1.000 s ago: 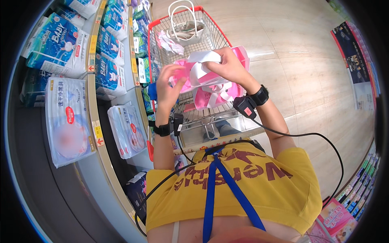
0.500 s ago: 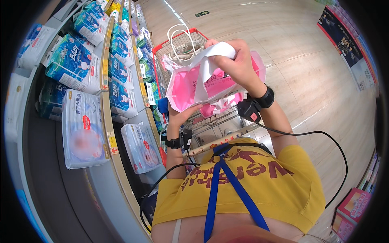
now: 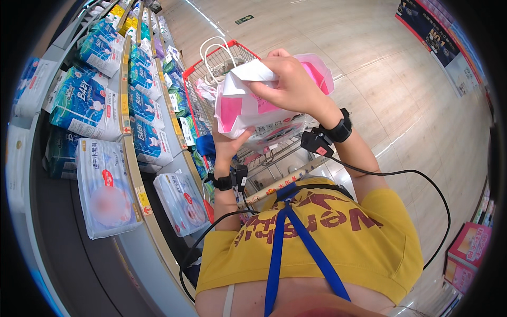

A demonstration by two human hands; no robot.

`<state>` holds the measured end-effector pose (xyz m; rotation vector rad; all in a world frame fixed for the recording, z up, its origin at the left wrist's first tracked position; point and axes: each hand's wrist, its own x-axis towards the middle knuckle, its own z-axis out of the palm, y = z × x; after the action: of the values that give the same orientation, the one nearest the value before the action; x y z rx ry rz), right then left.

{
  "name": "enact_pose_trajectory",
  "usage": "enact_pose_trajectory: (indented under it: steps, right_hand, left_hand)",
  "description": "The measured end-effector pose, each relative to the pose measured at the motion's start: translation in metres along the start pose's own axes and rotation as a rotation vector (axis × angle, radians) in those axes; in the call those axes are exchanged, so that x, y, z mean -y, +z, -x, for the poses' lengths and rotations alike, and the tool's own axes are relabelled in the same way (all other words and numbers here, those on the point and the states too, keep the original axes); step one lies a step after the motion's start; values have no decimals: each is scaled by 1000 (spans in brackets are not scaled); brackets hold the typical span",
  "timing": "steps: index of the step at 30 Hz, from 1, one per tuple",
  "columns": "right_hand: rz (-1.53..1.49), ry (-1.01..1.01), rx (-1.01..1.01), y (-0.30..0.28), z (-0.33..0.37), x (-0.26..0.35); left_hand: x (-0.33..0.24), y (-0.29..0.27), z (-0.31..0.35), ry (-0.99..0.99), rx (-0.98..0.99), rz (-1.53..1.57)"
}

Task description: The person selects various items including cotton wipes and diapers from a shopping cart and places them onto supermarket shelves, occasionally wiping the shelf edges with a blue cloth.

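Note:
Over the shopping cart (image 3: 186, 74) I hold a pink-and-white bag (image 3: 231, 113) with dark print on its near side. My right hand (image 3: 290, 79) is closed on a folded white flap (image 3: 255, 71) at the bag's top, thumb toward me. At the bag's lower left corner is my left hand (image 3: 230, 142), its thumb against the near side and its other fingers hidden behind and under it. The bag tilts, its pink top face partly hidden by my right hand. Looped white handles (image 3: 205, 48) rise from inside the cart, just beyond the bag.
Shelves on the left hold blue baby packs (image 3: 87, 100) and white-and-blue packs (image 3: 108, 187), close to my left arm. The cart's handle bar (image 3: 285, 185) is against my front. A dark display (image 3: 435, 39) and a pink box (image 3: 467, 248) stand on the right. Black cables hang from both wrists.
The bag has tipped, so its printed near side now shows and less of its pink top face does. My right hand has moved slightly left and down with the white flap.

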<state>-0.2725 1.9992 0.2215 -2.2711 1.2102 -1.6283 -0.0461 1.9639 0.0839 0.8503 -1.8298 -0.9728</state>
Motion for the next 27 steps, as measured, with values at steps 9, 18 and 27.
enact_pose_trajectory:
  steps: [9, 18, 27]
  right_hand:
    - [49, 262, -556, -39, 88, -100]
    - [-488, 833, 274, 15, 146, -163]
    - [-658, 935, 388, 54, 162, -220]
  left_hand:
    - [38, 18, -5, -53, -201, 270]
    - [106, 7, -2, -281, 102, 26]
    - [124, 20, -21, -332, 96, 197]
